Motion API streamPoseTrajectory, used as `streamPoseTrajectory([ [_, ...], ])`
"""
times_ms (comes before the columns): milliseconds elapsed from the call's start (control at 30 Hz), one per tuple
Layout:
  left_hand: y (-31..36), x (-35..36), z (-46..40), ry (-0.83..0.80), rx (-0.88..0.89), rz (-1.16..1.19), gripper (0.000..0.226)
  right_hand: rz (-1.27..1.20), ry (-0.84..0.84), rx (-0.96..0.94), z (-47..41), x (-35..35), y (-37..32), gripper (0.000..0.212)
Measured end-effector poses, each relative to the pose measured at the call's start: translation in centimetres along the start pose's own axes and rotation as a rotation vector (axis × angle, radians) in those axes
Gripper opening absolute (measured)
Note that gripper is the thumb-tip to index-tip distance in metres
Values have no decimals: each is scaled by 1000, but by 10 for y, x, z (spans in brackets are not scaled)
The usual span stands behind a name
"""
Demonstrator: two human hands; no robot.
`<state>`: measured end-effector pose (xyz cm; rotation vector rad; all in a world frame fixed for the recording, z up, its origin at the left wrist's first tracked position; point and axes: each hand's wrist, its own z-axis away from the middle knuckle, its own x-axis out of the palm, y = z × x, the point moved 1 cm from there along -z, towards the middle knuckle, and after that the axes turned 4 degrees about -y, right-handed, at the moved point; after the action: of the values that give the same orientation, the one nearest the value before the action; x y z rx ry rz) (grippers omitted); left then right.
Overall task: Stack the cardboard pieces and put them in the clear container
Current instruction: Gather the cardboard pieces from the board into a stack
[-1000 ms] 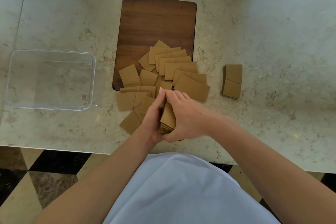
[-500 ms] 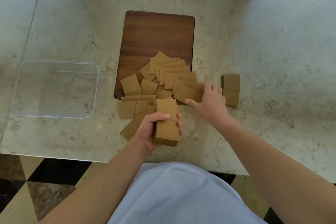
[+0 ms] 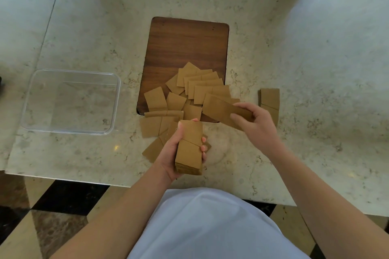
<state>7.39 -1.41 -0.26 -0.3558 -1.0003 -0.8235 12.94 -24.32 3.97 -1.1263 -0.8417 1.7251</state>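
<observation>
My left hand holds a stack of cardboard pieces just above the near edge of the bench. The thumb lies along the stack's left side, and the fingers curl round its right side, so only their tips show. The stack hides my palm, and I cannot count its layers from the end that faces me.

Just beyond and to the right, my right hand pinches a long cardboard strip by its right end, thumb on top. The fingers beneath are hidden by the strip. The strip slants up and to the left over the loose pile, and I cannot tell whether its far end touches the pieces below.

Behind my right fingers sits a small cardboard pile; my knuckles cover its near half.

Left of and beyond my left fingers, loose cardboard pieces lie overlapped. Some are on the bench, others on the near part of a dark wooden board that reaches further back. A few near pieces are half hidden by my left hand.

Well to the left of both hands stands the clear container, with the bench's marble showing through it.
</observation>
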Motion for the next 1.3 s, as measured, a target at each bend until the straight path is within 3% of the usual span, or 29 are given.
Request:
streamPoseTrajectory([
  [100,-4,-5,2,-13,-53,14,77,-184,-269,-48,9,-12,-31,21],
  [200,-8,-6,2,15,-112,-89,87,76,-627,15,7,-6,-53,20],
  [333,-10,1,2,-38,-186,-208,82,514,-722,-28,-2,23,-65,35],
  [467,-9,1,3,-90,-222,-261,69,581,-742,-74,-7,49,-64,48],
  [600,-2,-7,7,-115,-240,-289,65,576,-657,-166,-7,58,-55,59],
  [700,-3,-11,7,-203,-248,-262,70,433,-548,-179,-14,54,-42,56],
  [767,-6,-11,4,-228,-235,-199,75,429,-329,-97,-28,44,-26,51],
  [867,-8,-11,-1,-184,-168,-102,76,710,-7,51,-52,25,-1,51],
  [967,-5,-13,-6,-94,-117,-113,74,896,6,99,-63,22,17,51],
  [1033,-2,-15,-8,-32,-93,-132,70,889,22,97,-64,22,25,47],
  [1167,7,-15,-10,107,-24,-139,74,837,70,153,-66,19,33,57],
  [1300,11,-13,-9,121,-32,-163,79,681,109,132,-63,12,36,32],
])
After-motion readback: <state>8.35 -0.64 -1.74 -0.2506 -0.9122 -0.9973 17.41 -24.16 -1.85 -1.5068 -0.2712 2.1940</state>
